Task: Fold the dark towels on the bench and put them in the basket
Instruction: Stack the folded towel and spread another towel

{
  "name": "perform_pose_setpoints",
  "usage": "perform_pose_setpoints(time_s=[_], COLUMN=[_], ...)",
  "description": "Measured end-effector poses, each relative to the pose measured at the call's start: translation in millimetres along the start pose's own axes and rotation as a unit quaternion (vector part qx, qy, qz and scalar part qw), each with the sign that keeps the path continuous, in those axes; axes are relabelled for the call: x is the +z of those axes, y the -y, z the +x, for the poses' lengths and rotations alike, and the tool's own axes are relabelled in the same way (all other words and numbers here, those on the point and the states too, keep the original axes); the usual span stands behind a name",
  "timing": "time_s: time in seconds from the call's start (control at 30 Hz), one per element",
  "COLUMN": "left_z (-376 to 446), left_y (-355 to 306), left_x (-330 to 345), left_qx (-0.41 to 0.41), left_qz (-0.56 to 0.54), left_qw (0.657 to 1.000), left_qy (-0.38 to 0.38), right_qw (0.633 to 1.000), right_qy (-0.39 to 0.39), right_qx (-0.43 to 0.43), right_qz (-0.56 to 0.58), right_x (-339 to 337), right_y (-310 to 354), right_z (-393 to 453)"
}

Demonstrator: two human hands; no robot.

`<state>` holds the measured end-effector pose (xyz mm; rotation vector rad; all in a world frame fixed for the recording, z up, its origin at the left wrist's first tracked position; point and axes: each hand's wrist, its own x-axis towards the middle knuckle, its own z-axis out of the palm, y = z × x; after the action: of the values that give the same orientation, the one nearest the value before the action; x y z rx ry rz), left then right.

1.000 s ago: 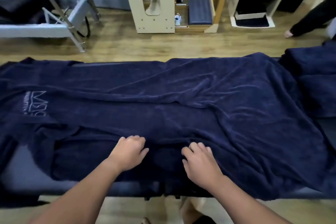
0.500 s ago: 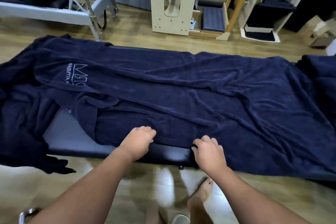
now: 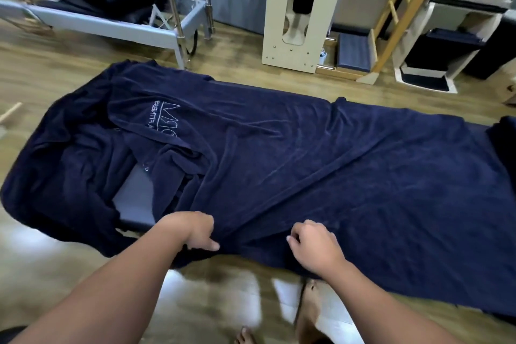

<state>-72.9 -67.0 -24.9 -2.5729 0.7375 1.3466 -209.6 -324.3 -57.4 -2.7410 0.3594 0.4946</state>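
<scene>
So the big dark towel (image 3: pixel 321 165) is spread along nearly the whole bench (image 3: pixel 136 193), and compared with a second ago a lot more of it is dragged over the near edge. A bare grey patch of bench is now exposed by the near left corner, where earlier it was mostly covered. The printed logo (image 3: pixel 163 117) is also shifted inward from the left end, so the whole sheet is being pulled toward the near side.

A second dark towel (image 3: pixel 50 176) is bunched over the left end of the bench, partly draped off it. Another dark pile (image 3: pixel 506 134) is just visible at the right end. No basket can be seen anywhere in view.

The left hand (image 3: pixel 192 232) is curled onto the towel's near edge, with cloth gathered under the fingers and the thumb poking out. The right hand (image 3: pixel 314 246) is set a little apart on the same hem; its fingers are curled, but whether cloth is actually pinched can't be told from this angle.

Judging by all that, the hem is being lifted for a first lengthwise fold, so the task is barely started.
</scene>
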Motion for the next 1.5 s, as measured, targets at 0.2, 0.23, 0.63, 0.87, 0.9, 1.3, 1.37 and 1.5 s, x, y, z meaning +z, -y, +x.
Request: perform_pose_setpoints(time_s=[0.2, 0.23, 0.63, 0.87, 0.9, 1.3, 1.37, 1.5], left_z=[39.0, 45.1, 143.2, 158.5, 157.6, 166.7, 181.3, 208.6], left_y=[-13.8, -16.8, -11.5, 15.1, 19.7, 79.8, 69.0, 53.6], left_x=[-32.6, -37.9, -118.7, -142.6, -147.0, -216.0, -225.2, -234.4], left_qx=[-0.034, -0.051, -0.197, -0.188, -0.194, -0.169, -0.096, -0.046], left_qz=[-0.005, -0.002, -0.077, -0.004, -0.007, -0.043, -0.055, -0.020], left_qw=[0.981, 0.973, 0.934, 0.950, 0.949, 0.949, 0.951, 0.960], left_qy=[-0.193, -0.224, -0.288, -0.250, -0.247, -0.262, -0.289, -0.274], right_qw=[0.998, 0.998, 0.992, 0.995, 0.995, 0.997, 0.999, 0.993], right_qy=[-0.056, -0.062, -0.117, -0.050, -0.043, -0.003, -0.038, -0.063], right_qx=[0.026, 0.024, 0.019, 0.009, 0.008, -0.080, -0.025, 0.103], right_qz=[0.001, 0.003, -0.031, -0.083, -0.093, 0.020, 0.008, -0.011], right_x=[-27.7, -30.8, -70.1, -86.0, -88.0, -91.3, -102.5, -122.4], right_y=[-21.3, -25.0, -20.3, -6.0, -3.0, 51.5, 50.6, 40.6], right_z=[34.1, 41.2, 193.7, 250.4, 254.6, 293.2, 304.1, 327.4])
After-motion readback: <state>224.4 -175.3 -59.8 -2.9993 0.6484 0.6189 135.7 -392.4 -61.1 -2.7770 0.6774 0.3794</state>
